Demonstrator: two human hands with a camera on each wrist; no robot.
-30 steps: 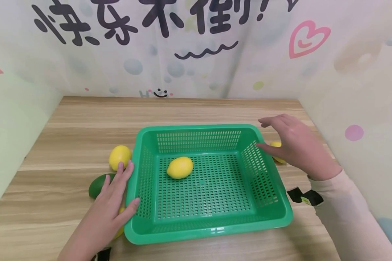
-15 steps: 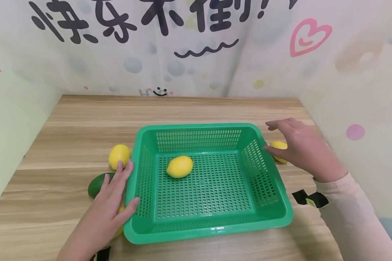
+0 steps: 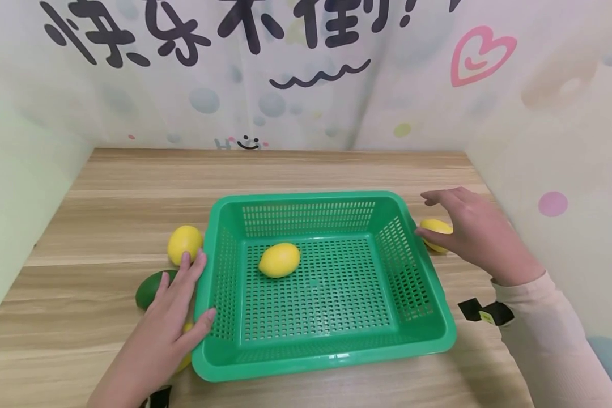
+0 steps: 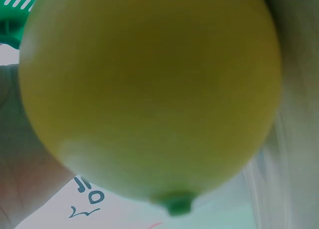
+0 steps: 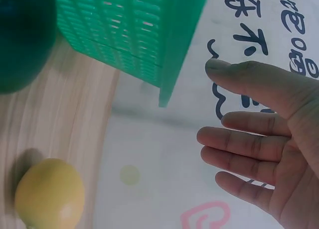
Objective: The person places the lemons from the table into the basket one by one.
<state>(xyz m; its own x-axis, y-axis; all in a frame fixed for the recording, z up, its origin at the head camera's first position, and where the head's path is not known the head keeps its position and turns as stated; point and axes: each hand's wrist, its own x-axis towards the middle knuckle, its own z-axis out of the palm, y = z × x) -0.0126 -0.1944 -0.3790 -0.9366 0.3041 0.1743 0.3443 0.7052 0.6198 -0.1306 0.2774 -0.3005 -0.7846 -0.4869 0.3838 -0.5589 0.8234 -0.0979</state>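
A green plastic basket (image 3: 316, 371) with slotted walls stands on the table, one lemon (image 3: 279, 260) lying on its floor. My left hand (image 3: 168, 328) rests along the basket's left rim, fingers stretched out. Under and beside that hand are a lemon (image 3: 185, 243), a dark green fruit (image 3: 150, 290) and another, mostly covered lemon (image 3: 185, 362). A lemon (image 4: 149, 99) fills the left wrist view. My right hand (image 3: 476, 232) hovers off the right rim, fingers apart and holding nothing. Partly behind its thumb lies a lemon (image 3: 435, 229), on the table.
In the right wrist view, a dark green rounded thing (image 5: 22, 40) sits beside the basket's outer wall, above a lemon (image 5: 50, 194). The wooden table (image 3: 107, 204) meets a printed cloth wall (image 3: 306, 113) at the back. Side walls close off left and right.
My right hand has moved rightward, away from the basket's rim, and more of the lemon beside it shows. The left hand stays at the left rim.
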